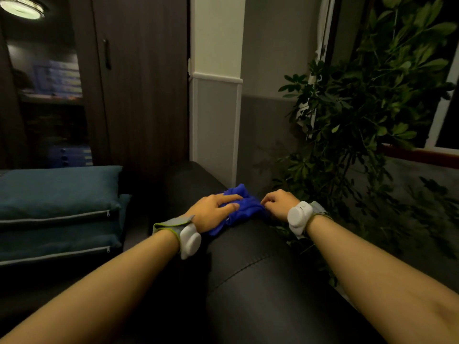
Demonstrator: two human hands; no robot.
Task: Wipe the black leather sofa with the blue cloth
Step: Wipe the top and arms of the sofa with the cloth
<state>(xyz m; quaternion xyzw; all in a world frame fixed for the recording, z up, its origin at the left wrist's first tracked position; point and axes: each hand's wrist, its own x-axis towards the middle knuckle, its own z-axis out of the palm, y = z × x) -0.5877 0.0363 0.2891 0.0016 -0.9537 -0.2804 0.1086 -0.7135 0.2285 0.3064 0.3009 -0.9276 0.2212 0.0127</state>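
one cloth [242, 204], blue and bunched, lies on the rounded top of one black sofa [253, 281], near the sofa's far end. two hands are on it, one at each side, and each wrist carries one white band device, two in all. two teal cushions [57, 214] are stacked at the sofa's left edge, each with a grey zip. one leafy plant [367, 100] stands just beyond the sofa's right edge, and one dark cabinet [139, 78] stands behind the far end.

the cloth sits between the hands, its left part under the left hand [211, 212] and its right edge at the right hand [278, 203].

the left hand lies spread, fingers nearly straight, pressing the cloth down on the leather. the right hand has its fingers curled at the cloth's right edge and seems to pinch the fabric there. the hands are apart, with the bunched cloth filling the gap between them.
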